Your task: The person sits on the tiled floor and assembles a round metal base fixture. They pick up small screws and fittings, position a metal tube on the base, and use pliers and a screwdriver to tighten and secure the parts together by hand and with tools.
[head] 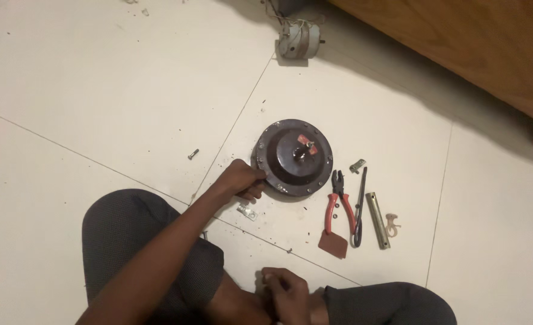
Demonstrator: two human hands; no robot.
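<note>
- Gripping the rim of a round dark motor housing [293, 157], the left hand [242, 179] has its fingers curled against the housing's lower-left edge.
- Motor housing: lies flat on the white tiled floor [98, 90], near a tile joint; a short shaft with red-orange marks beside it stands at its centre, and small bolts ring its flange.
- Right hand [286, 292]: held low between the person's knees, fingers drawn together as if pinching something small; what it pinches cannot be told.
- Red-handled pliers [339, 201]: just right of the housing, jaws pointing toward it.
- Dark slim tool [360, 204]: lies beside the pliers, roughly parallel to them.
- Metal tube spanner [377, 219]: right of the dark tool, with a pale hook-shaped clip [392, 225] just beside it.
- Reddish-brown flat piece [333, 244]: at the lower end of the pliers' handles.
- Loose bolt [193, 154]: well left of the housing; a small metal bracket [247, 211] lies just below the left hand.
- Second small motor part with wires [299, 39]: well apart, near the wooden furniture [459, 42] at the top.
</note>
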